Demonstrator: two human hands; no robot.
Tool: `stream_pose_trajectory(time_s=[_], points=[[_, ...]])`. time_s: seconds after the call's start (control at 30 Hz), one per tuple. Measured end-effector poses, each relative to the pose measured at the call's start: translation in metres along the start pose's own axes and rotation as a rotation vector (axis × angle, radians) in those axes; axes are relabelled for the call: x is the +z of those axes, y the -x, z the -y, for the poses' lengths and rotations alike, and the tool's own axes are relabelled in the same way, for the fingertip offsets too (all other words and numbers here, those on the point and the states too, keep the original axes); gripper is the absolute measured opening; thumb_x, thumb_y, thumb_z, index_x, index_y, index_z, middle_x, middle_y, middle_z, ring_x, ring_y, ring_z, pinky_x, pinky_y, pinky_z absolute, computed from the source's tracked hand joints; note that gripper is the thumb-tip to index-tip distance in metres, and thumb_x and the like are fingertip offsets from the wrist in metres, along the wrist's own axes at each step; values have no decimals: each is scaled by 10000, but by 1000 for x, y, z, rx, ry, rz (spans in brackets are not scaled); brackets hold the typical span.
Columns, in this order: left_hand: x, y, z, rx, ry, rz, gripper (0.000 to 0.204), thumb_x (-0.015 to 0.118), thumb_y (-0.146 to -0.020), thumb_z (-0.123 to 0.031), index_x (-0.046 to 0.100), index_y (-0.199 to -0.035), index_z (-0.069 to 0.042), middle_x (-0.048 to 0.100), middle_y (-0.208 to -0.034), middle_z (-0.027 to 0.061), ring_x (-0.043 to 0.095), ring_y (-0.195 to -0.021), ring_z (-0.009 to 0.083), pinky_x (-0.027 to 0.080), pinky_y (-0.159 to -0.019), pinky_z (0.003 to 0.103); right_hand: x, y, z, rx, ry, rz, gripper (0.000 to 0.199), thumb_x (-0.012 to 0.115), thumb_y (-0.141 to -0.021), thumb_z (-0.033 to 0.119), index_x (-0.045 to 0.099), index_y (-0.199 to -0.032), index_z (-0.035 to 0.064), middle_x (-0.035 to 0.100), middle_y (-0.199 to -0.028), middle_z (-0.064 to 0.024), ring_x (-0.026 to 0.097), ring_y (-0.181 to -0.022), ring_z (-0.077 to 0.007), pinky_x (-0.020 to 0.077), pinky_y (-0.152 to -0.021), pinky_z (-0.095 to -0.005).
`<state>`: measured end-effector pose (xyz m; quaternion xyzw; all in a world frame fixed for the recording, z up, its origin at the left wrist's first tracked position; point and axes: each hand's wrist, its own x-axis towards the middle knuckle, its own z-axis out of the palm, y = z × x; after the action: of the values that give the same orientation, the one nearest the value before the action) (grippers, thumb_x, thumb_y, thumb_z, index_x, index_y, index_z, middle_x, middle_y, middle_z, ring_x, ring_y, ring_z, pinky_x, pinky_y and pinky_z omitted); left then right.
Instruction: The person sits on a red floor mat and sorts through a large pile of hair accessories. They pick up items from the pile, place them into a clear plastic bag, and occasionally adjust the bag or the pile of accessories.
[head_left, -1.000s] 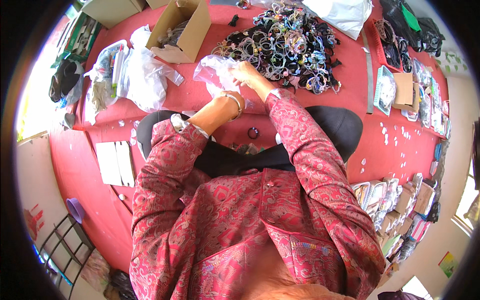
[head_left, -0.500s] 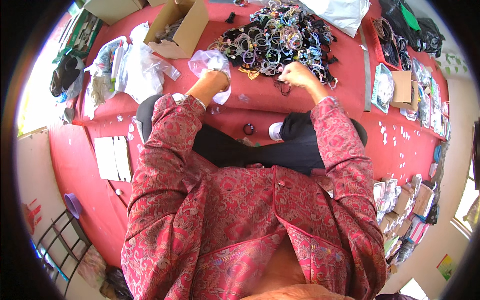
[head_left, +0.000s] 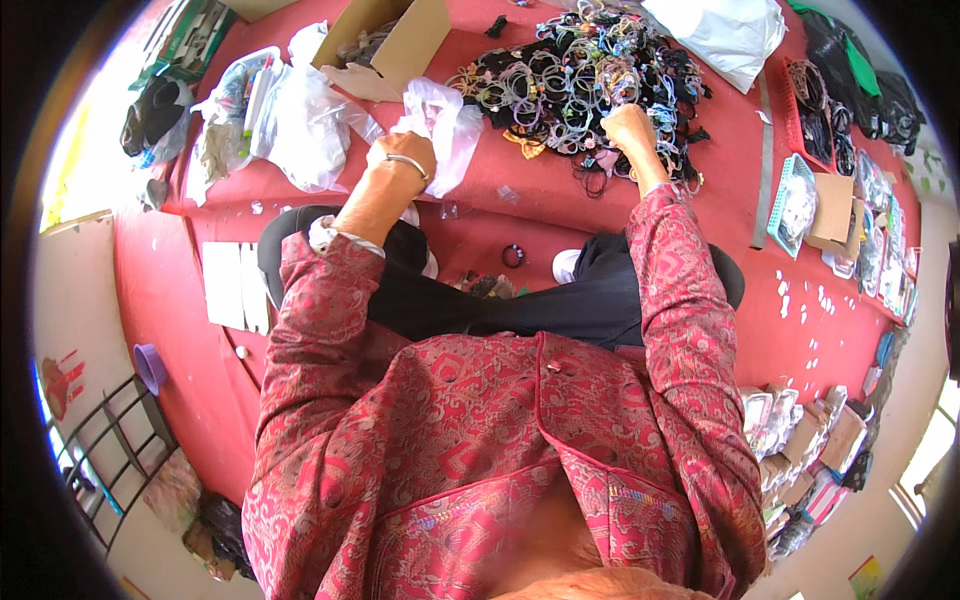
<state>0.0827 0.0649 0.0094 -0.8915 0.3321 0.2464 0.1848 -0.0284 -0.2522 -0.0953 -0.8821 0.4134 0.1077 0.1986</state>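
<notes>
My left hand, with a bracelet at its wrist, is closed on a thin, clear plastic bag that hangs open beside the fingers. To the right lies a big heap of hair ties, mostly black, grey and pale blue, many with small coloured charms. My right hand reaches onto the near right part of this heap, its fingers curled downward. What those fingers pinch, if anything, is hidden behind the hand. A yellow bow-like piece sits at the heap's near edge.
An open cardboard box and stuffed plastic bags stand left of the heap. On the right are a white bag, a red basket and a teal basket. A dark beaded ring lies between my legs.
My right hand has moved from the heap's near edge farther onto the heap. The left hand has drawn slightly back and left with the bag, which now spreads more. The view has shifted a little.
</notes>
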Motion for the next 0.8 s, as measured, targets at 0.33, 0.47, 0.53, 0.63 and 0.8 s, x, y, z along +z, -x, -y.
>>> stream_pose_trajectory(time_s=[0.33,0.47,0.53,0.63,0.8], points=[[21,-1,-36,347,-165,107,232,581,-749,-154,651,-945,-51,639,-962,111,628,-857,239,517,-636,359,55,35,89,-340,-447,-220,157,674,-644,265,642,-623,112,622,-646,-102,607,-633,-277,469,-590,-365],[17,8,-24,313,-128,86,204,531,-778,-164,657,-907,-68,639,-956,109,622,-883,226,497,-722,324,75,54,123,-255,-43,-352,333,710,-637,322,601,-784,44,621,-806,-133,615,-727,-296,486,-645,-392],[17,11,-23,331,-104,58,198,536,-773,-152,658,-904,-69,639,-954,108,623,-878,224,497,-722,323,79,53,126,-231,11,-384,331,680,-662,280,588,-862,33,603,-877,-149,608,-783,-311,491,-655,-413],[14,9,-22,363,-90,38,191,541,-768,-143,659,-900,-70,641,-947,107,625,-873,224,496,-723,322,85,38,111,-304,81,-339,158,592,-708,201,625,-770,60,610,-845,-144,609,-753,-311,497,-645,-408],[0,15,-17,387,-111,78,201,573,-759,-150,657,-923,-68,637,-978,95,618,-893,201,485,-695,296,78,36,101,-367,-15,-344,193,546,-731,258,649,-733,94,609,-780,-154,592,-727,-319,479,-654,-411]])
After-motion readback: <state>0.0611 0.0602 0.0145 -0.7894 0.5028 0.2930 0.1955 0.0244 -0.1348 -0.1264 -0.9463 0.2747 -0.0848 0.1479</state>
